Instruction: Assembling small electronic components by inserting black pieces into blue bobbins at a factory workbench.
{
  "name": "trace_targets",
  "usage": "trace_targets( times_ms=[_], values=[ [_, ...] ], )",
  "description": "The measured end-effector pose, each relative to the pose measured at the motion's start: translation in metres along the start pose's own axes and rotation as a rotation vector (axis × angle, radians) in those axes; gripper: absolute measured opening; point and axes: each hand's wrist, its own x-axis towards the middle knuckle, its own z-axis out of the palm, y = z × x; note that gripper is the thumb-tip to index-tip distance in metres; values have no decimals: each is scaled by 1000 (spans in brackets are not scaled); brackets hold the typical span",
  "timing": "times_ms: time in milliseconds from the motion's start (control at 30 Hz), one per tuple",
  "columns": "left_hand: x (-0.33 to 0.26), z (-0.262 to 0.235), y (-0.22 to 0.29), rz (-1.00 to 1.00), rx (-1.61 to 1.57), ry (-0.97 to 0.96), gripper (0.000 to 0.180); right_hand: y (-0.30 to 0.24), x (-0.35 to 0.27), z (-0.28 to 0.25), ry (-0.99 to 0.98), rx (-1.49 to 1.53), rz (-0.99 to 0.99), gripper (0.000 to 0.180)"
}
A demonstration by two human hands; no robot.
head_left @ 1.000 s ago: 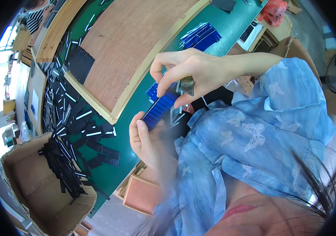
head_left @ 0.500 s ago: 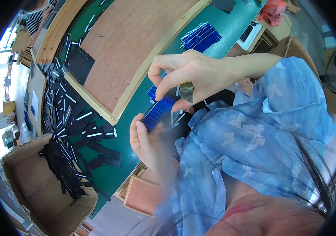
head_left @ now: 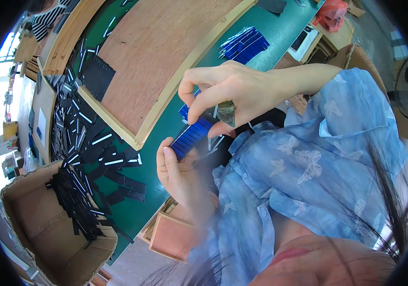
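**Blue strips held between both hands above the green desk**

Head view, looking down: the left hand (head_left: 177, 174) is cupped palm-up just off the near edge of the desk (head_left: 280, 35), fingers curled round the lower end of a stack of blue strips (head_left: 192, 136). The right hand (head_left: 228, 95) comes in from the right, closed over the upper end, thumb and forefinger pinching down on the top of the stack. So both hands have hold of it, one at each end, and it hangs clear of the desk surface.

The stack itself: thin, narrow, deep-blue pieces packed side by side, their edges showing as fine pale lines, the whole bundle tilted from lower left to upper right.

Further along, toward the far edge of the desk, lies a second pile of blue strips (head_left: 244, 44), fanned out loosely. A large brown board with a pale wooden frame (head_left: 156, 57) takes up the middle. At the left end, black strips (head_left: 89, 152) are scattered thickly, some with white stripes, and more spill into an open cardboard box (head_left: 37, 224) below the desk's left corner. The person's blue butterfly-print shirt (head_left: 309, 176) fills the lower right.
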Motion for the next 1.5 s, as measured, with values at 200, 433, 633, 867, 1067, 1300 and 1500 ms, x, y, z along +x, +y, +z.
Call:
trace_targets(
  times_ms=[200,433,633,867,1067,1300,1500],
  values=[
    [0,1,1,-8,-1,-2,30,-1,2,0,6,6,-4,25],
    [-4,4,3,-15,-2,31,29,-3,1,0,-5,-11,5,24],
    [-4,1,4,-10,-12,30,28,-4,3,1,-8,-2,11,23],
    [-8,3,4,120,85,47,28,1,10,2,-6,34,191,42],
    [-13,21,-3,267,202,64,28,5,17,27,86,-29,228,39],
    [-4,8,6,158,164,69,29,24,5,14,84,-81,329,37],
    [12,-14,2,416,542,261,17,9,26,13,-61,257,227,12]
  ],
)
